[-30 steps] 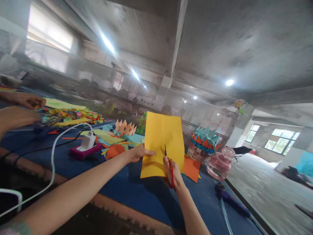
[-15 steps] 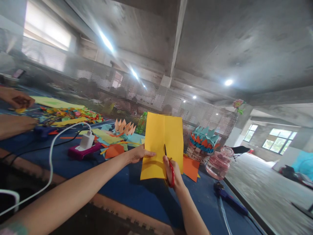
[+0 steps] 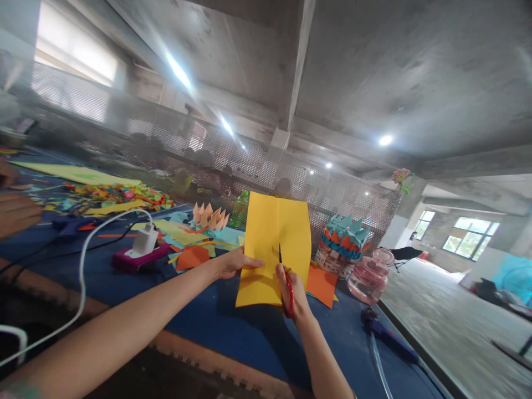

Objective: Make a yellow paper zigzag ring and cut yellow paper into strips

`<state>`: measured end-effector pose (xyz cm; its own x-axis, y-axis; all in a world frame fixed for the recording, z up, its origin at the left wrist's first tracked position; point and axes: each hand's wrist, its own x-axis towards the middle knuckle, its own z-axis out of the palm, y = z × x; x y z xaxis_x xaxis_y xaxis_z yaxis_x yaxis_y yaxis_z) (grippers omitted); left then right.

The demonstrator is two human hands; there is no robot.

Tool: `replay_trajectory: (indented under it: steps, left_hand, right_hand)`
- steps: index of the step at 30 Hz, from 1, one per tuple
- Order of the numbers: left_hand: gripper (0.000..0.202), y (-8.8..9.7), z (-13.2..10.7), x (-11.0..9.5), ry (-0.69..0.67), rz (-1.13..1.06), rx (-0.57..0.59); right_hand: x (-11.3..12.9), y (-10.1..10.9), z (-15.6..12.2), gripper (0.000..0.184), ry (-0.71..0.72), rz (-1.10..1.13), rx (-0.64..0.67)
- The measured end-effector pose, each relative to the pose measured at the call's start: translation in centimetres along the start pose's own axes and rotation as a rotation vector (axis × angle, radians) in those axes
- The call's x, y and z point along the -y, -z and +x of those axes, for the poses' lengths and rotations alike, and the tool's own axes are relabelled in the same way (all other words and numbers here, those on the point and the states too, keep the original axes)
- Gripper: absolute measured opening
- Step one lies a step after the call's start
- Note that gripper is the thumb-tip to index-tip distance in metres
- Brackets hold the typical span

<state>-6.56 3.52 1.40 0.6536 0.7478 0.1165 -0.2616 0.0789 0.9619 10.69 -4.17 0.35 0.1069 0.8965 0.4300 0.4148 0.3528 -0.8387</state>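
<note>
A sheet of yellow paper (image 3: 261,233) with a crease down its middle is held up above the blue table. My left hand (image 3: 236,262) pinches its left edge, thumb on the near face. Red-handled scissors (image 3: 290,296) are in my right hand (image 3: 296,288), their dark blade showing against the paper near the middle crease. The paper is slit from its lower edge up to about the blade. Behind the paper's right side lies an orange paper piece (image 3: 322,284).
Right of the paper stand a basket with blue and orange paper points (image 3: 343,244), a pink transparent jar (image 3: 368,279) and a glue gun (image 3: 390,337). To the left are a purple power strip (image 3: 139,257), paper scraps (image 3: 124,194) and another person's hand (image 3: 19,213).
The other person's hands at the left have shifted further left, partly out of view. My hands, the paper and the scissors hold nearly the same position, and the view has shifted slightly.
</note>
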Motion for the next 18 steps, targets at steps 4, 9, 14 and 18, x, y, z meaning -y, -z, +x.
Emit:
replay_trajectory:
  steps: [4, 9, 14, 18]
  left_hand:
    - [0.064, -0.4, -0.2, 0.0, 0.033, 0.024, 0.031]
    - [0.066, -0.4, -0.3, 0.2, 0.042, 0.04, 0.052]
    - [0.065, -0.4, -0.2, 0.4, 0.045, 0.029, 0.058]
    - [0.063, -0.4, -0.1, 0.5, 0.042, 0.029, 0.05]
  right_hand:
    - [-0.2, 0.1, 0.1, 0.051, -0.004, -0.08, 0.008]
    - [-0.7, 0.1, 0.4, 0.049, -0.002, -0.085, -0.007]
    - [-1.0, 0.0, 0.4, 0.046, -0.003, -0.035, 0.011]
    - [-1.2, 0.0, 0.4, 0.047, -0.041, -0.035, -0.019]
